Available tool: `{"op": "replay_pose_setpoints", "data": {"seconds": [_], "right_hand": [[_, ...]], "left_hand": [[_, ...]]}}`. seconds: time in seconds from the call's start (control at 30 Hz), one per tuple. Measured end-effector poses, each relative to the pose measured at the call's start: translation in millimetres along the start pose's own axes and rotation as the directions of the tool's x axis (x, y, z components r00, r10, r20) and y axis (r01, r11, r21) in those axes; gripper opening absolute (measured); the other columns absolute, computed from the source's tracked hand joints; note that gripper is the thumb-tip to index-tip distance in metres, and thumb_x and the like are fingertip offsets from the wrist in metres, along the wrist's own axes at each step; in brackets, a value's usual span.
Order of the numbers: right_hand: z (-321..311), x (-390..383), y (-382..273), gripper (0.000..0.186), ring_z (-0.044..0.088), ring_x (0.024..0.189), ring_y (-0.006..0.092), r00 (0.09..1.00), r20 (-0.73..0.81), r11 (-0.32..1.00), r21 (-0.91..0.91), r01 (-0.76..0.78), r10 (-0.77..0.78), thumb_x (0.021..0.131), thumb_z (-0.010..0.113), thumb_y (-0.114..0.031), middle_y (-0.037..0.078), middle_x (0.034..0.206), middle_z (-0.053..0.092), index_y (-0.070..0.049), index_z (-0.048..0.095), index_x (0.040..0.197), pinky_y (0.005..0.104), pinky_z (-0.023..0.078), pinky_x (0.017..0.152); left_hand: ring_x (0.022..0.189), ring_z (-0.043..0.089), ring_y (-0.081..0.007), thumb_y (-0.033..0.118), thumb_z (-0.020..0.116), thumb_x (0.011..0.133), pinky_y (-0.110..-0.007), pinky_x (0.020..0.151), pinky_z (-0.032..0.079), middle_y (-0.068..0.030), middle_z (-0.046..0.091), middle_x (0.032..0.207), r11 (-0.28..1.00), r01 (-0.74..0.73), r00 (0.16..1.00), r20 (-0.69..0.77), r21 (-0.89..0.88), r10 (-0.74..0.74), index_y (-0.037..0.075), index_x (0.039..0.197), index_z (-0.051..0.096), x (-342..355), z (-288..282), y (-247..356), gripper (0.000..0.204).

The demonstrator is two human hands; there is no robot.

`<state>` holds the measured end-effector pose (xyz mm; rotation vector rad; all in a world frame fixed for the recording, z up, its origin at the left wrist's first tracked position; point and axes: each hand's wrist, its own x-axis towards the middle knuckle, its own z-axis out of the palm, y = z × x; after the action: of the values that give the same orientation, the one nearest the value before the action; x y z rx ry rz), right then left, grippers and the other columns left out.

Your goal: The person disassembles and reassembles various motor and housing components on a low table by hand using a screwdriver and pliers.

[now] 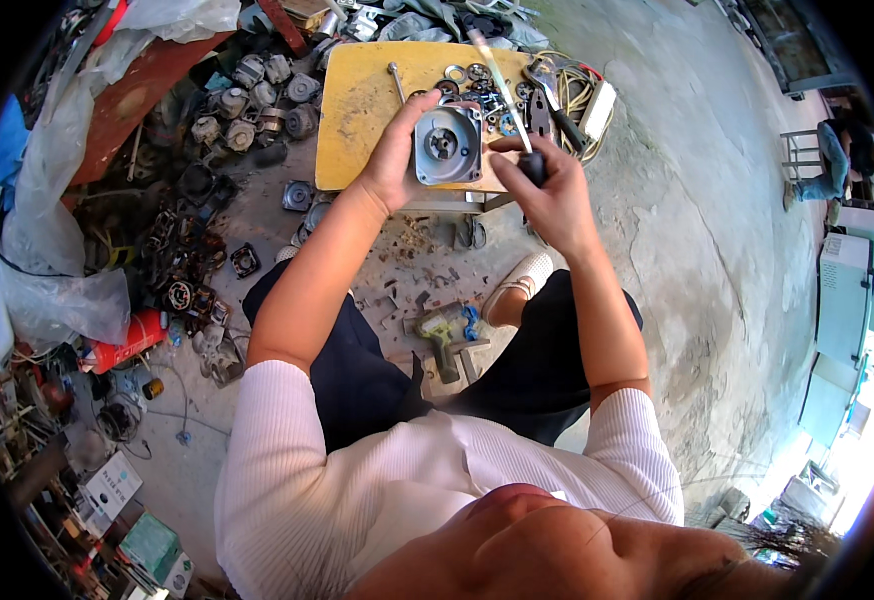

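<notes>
Near the front of a yellow tabletop [357,120], my left hand [394,160] is closed on a square grey metal housing [447,145] with a round hub in its middle. Just right of it, my right hand [547,185] grips the black handle of a screwdriver [530,165], whose long pale shaft points up and away, its far end blurred. Behind the housing lie metal rings and small parts [477,80], pliers [539,115], a black-handled wrench [562,120] and a coiled beige cord [582,90]. A long metal rod [396,78] lies on the table's left.
Piles of motor parts [242,105] and a red cylinder [132,340] crowd the floor at left. A green power tool [439,340] sits between my legs among debris. At far right are another person's legs [822,175] and pale green cabinets [837,300].
</notes>
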<state>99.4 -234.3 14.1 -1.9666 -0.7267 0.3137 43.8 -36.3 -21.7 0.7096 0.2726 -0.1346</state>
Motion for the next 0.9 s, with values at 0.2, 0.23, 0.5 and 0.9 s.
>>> {"op": "replay_pose_setpoints", "data": {"seconds": [0.2, 0.23, 0.5, 0.9], "right_hand": [[23.9, 6.8, -4.4, 0.025, 0.065, 0.078, 0.0249, 0.964, -0.063, 0.939, -0.249, 0.236, -0.259, 0.076, 0.08, -0.02, 0.007, 0.091, 0.065, -0.008, 0.075, 0.098, 0.0346, 0.049, 0.072], [27.0, 7.3, -6.0, 0.026, 0.064, 0.077, 0.0246, 0.962, -0.072, 0.932, -0.274, 0.236, -0.264, 0.076, 0.08, -0.02, 0.007, 0.09, 0.064, -0.008, 0.075, 0.098, 0.0346, 0.049, 0.071], [33.6, 10.9, -7.4, 0.025, 0.064, 0.074, 0.0255, 0.957, -0.057, 0.911, -0.326, 0.252, -0.285, 0.073, 0.081, -0.016, 0.006, 0.085, 0.063, -0.009, 0.074, 0.096, 0.0359, 0.05, 0.066], [36.9, 14.7, -11.6, 0.024, 0.067, 0.079, 0.0275, 0.893, 0.131, 0.835, -0.32, 0.448, -0.43, 0.072, 0.077, -0.011, 0.006, 0.091, 0.063, -0.011, 0.072, 0.095, 0.0372, 0.054, 0.069]], "left_hand": [[0.097, 0.066, -0.0172, 0.049, 0.045, 0.097, -0.03, 0.086, 0.054, -0.0101, 0.067, 0.115, 0.997, -0.007, 0.999, 0.052, 0.08, 0.003, 0.003, 0.128, 0.058, 0.8, 4.8, -8.9, 0.057], [0.097, 0.065, -0.0172, 0.049, 0.045, 0.097, -0.03, 0.086, 0.054, -0.01, 0.066, 0.115, 0.996, -0.024, 0.999, 0.046, 0.084, 0.02, 0.003, 0.128, 0.058, -0.4, 5.8, -9.4, 0.057], [0.098, 0.065, -0.0171, 0.047, 0.047, 0.097, -0.031, 0.086, 0.053, -0.0093, 0.066, 0.114, 0.994, -0.057, 0.998, 0.013, 0.096, 0.056, 0.004, 0.128, 0.058, -7.7, 6.0, -8.2, 0.054], [0.078, 0.066, -0.0098, 0.04, 0.051, 0.099, -0.025, 0.07, 0.054, -0.0021, 0.069, 0.094, 0.986, 0.012, 0.998, -0.056, 0.165, -0.003, 0.007, 0.113, 0.064, -23.8, -3.1, 3.9, 0.038]]}}
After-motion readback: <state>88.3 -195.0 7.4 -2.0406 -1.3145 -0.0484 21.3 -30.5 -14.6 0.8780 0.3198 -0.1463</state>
